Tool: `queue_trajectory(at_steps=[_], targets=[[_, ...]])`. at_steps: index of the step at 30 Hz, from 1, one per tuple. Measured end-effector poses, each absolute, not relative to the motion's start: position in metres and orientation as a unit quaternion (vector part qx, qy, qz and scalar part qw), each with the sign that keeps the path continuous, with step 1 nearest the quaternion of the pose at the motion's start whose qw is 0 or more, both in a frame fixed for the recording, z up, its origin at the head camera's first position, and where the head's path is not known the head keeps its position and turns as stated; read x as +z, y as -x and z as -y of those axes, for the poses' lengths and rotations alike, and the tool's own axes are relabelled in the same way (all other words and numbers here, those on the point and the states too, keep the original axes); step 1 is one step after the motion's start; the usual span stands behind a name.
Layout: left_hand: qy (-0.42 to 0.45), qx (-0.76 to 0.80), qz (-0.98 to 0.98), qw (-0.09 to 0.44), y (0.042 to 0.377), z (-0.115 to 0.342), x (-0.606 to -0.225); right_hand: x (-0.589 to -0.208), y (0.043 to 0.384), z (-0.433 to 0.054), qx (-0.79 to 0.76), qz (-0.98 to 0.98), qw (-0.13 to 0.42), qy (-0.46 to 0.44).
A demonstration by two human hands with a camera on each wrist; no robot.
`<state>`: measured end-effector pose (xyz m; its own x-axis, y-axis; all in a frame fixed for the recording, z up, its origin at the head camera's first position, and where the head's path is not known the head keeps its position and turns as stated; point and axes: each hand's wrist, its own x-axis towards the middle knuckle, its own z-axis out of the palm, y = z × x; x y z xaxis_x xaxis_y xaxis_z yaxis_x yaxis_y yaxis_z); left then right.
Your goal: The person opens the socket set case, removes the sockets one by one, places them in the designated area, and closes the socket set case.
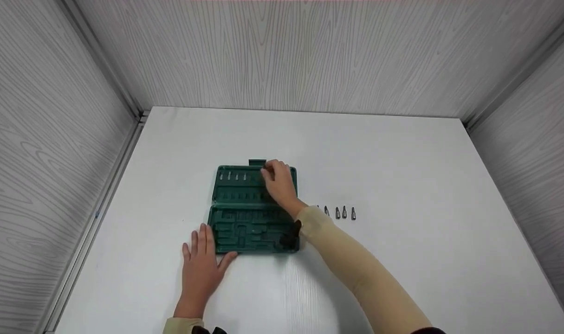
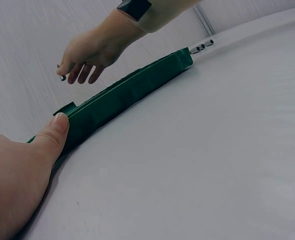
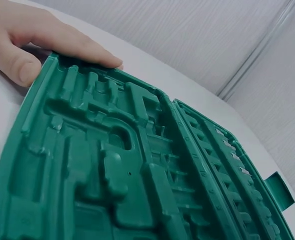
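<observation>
"Head view: where do I have the green case (image 1: 256, 204)?"

"Just left of the middle of the frame. I see it unfolded on the white bench (image 1: 402, 176), four small metal bits (image 1: 237, 176) in a row at its upper left."

"And the left hand (image 1: 202, 269)?"

"Lower left of the frame. Its fingers lie straight along the case's left side, thumb at the near edge, grasping nothing."

"The right hand (image 1: 280, 183)?"

"Over the case's upper right. My left wrist view shows thumb and finger pinching a single bit (image 2: 63, 78), the other fingers hanging loosely; it's small and dim there, so I can't make out its tip."

"Anything right of the case?"

"A row of loose bits (image 1: 344, 212) on the bench, its left end partly behind the tan sleeve (image 1: 365, 264)."
</observation>
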<state>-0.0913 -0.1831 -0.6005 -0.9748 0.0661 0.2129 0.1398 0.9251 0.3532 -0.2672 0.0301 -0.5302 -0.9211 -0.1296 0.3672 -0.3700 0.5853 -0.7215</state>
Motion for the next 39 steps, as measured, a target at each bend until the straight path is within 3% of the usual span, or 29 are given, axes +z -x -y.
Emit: queue_trajectory(at_steps=[20, 39], targets=[[0.057, -0.188, 0.975, 0.104, 0.091, 0.183, -0.602, -0.537, 0.225, -0.096, 0.467, 0.861, 0.125, -0.159], [0.056, -0.187, 0.974, 0.112, 0.090, 0.183, -0.599, -0.543, 0.190, -0.203, 0.488, 0.846, 0.203, -0.069]])
